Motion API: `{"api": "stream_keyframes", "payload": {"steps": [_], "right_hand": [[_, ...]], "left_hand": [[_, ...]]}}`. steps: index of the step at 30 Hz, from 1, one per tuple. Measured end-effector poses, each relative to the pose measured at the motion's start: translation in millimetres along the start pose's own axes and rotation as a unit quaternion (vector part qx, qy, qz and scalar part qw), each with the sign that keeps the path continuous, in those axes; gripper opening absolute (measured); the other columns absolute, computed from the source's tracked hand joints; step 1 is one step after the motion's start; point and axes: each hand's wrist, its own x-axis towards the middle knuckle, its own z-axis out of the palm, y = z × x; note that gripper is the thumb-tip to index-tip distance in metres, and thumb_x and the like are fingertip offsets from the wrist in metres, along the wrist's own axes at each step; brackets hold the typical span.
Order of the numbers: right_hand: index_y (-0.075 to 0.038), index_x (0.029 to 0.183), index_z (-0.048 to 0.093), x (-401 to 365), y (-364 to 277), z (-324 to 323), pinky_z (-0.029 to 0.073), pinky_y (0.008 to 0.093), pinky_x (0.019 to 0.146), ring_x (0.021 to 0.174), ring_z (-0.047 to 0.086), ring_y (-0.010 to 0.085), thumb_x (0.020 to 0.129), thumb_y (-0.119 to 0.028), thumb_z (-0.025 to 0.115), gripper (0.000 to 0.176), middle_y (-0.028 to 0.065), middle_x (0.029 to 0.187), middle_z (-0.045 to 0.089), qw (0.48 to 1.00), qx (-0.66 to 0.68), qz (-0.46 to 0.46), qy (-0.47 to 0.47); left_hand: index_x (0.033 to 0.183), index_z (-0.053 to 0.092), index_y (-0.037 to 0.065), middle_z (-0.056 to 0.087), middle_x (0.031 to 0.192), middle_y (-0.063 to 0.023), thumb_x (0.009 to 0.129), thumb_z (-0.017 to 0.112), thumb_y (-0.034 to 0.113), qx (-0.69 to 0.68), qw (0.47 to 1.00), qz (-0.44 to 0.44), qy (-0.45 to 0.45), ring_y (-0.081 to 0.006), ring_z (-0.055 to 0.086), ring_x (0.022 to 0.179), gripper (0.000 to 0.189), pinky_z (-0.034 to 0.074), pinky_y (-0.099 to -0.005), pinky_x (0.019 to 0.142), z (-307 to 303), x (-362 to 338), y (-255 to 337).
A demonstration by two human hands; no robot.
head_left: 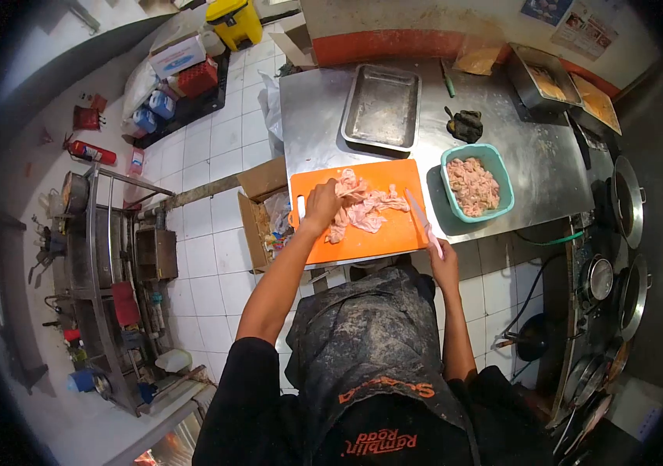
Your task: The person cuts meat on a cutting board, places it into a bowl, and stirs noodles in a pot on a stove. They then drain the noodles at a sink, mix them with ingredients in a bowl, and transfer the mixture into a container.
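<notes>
An orange cutting board [393,247] lies at the front edge of the steel table with strips of pale pink raw meat [366,211] spread over it, which look like chicken. At the board's left part, my left hand [322,206] has its fingers curled onto the meat pile. My right hand [445,266] grips the pink handle of a knife [418,210] at the board's right edge. The blade points away from me and rests over the board, to the right of the meat. A teal tub [504,167] of small cut meat pieces stands right of the board.
Behind the board sits a metal tray [382,109]. A dark cloth [465,124] and a green-handled tool [447,78] lie farther back on the steel table [312,116]. Food-filled metal pans [545,78] stand at the back right. An open cardboard box [252,233] is left of the table.
</notes>
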Motion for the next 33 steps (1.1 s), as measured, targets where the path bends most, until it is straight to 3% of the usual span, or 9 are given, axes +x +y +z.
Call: {"api": "stream_keyframes", "payload": {"steps": [4, 9, 11, 14, 16, 19, 26, 32, 33], "right_hand": [[0.003, 0.112, 0.063, -0.7, 3.4, -4.1, 0.044, 0.0265, 0.061, 0.068, 0.055, 0.0098, 0.093, -0.026, 0.060, 0.034, 0.0023, 0.077, 0.060, 0.999, -0.003, 0.044, 0.000], [0.003, 0.114, 0.062, -9.4, -21.0, -3.2, 0.050, 0.0344, 0.068, 0.076, 0.065, 0.0218, 0.093, -0.030, 0.060, 0.039, 0.0143, 0.088, 0.068, 0.999, -0.038, -0.003, 0.017], [0.002, 0.113, 0.061, -15.0, -36.3, 1.5, 0.050, 0.0475, 0.080, 0.095, 0.064, 0.0438, 0.093, -0.032, 0.056, 0.040, 0.0288, 0.099, 0.066, 0.995, -0.088, 0.017, -0.032], [0.002, 0.110, 0.061, -24.6, -47.7, 7.6, 0.048, 0.0525, 0.079, 0.093, 0.061, 0.0494, 0.095, -0.030, 0.053, 0.036, 0.0312, 0.098, 0.064, 0.990, -0.137, 0.014, -0.038], [0.002, 0.108, 0.061, -26.0, -50.0, 5.3, 0.047, 0.0530, 0.076, 0.090, 0.061, 0.0494, 0.095, -0.027, 0.051, 0.033, 0.0300, 0.094, 0.065, 0.987, -0.158, 0.013, -0.018], [0.002, 0.106, 0.060, -21.3, -48.6, 0.0, 0.046, 0.0532, 0.074, 0.087, 0.060, 0.0497, 0.094, -0.026, 0.049, 0.032, 0.0294, 0.091, 0.064, 0.990, -0.140, 0.021, 0.006], [0.001, 0.105, 0.062, -23.0, -43.3, 4.4, 0.046, 0.0526, 0.077, 0.090, 0.060, 0.0491, 0.091, -0.028, 0.049, 0.035, 0.0301, 0.092, 0.064, 0.988, -0.136, 0.070, -0.032], [0.001, 0.108, 0.061, -33.1, -40.4, -16.7, 0.048, 0.0508, 0.081, 0.093, 0.061, 0.0484, 0.092, -0.028, 0.047, 0.037, 0.0300, 0.096, 0.065, 0.989, -0.127, 0.065, 0.029], [0.001, 0.109, 0.061, -33.2, -38.6, -18.0, 0.048, 0.0437, 0.081, 0.091, 0.063, 0.0382, 0.094, -0.032, 0.050, 0.039, 0.0245, 0.092, 0.066, 0.992, -0.096, 0.080, 0.026]], "left_hand": [[0.078, 0.067, 0.000, 0.066, 0.074, -0.0253, 0.074, 0.071, 0.019, 0.077, 0.997, 0.026, 0.002, -0.0430, 0.066, 0.075, 0.021, 0.052, -0.0502, 0.072, -16.4, 6.5, -2.0], [0.092, 0.067, -0.001, 0.067, 0.082, -0.0241, 0.073, 0.072, 0.024, -0.055, 0.998, -0.009, -0.027, -0.0421, 0.066, 0.080, 0.032, 0.052, -0.0480, 0.073, -12.3, 0.6, -14.1], [0.096, 0.066, -0.001, 0.067, 0.086, -0.0251, 0.073, 0.072, 0.024, -0.078, 0.997, 0.006, -0.021, -0.0425, 0.066, 0.083, 0.035, 0.052, -0.0474, 0.074, -10.3, -1.8, -14.7], [0.106, 0.064, 0.001, 0.063, 0.113, -0.0250, 0.075, 0.070, 0.023, -0.003, 0.995, -0.027, -0.092, -0.0391, 0.061, 0.107, 0.039, 0.047, -0.0514, 0.086, -19.3, -12.3, 4.1], [0.114, 0.062, 0.007, 0.055, 0.129, -0.0170, 0.076, 0.072, 0.028, 0.165, 0.979, 0.077, 0.089, -0.0349, 0.047, 0.125, 0.045, 0.039, -0.0583, 0.095, -13.7, -24.8, 35.9], [0.120, 0.059, 0.009, 0.047, 0.139, -0.0146, 0.075, 0.072, 0.030, 0.197, 0.956, 0.210, 0.057, -0.0332, 0.038, 0.132, 0.052, 0.029, -0.0633, 0.100, 16.9, -21.3, 61.3], [0.116, 0.058, 0.007, 0.057, 0.114, -0.0092, 0.070, 0.073, 0.023, 0.125, 0.973, 0.187, -0.046, -0.0278, 0.051, 0.114, 0.051, 0.030, -0.0541, 0.098, 46.6, -22.1, 79.4], [0.107, 0.056, 0.008, 0.055, 0.103, -0.0062, 0.063, 0.077, 0.012, 0.293, 0.924, 0.246, -0.012, -0.0238, 0.052, 0.105, 0.048, 0.031, -0.0596, 0.098, 39.0, -27.0, 50.2], [0.107, 0.056, 0.006, 0.054, 0.103, -0.0082, 0.065, 0.073, 0.010, 0.298, 0.921, 0.248, -0.028, -0.0249, 0.052, 0.104, 0.045, 0.030, -0.0570, 0.099, 29.1, -29.5, 60.5]]}}
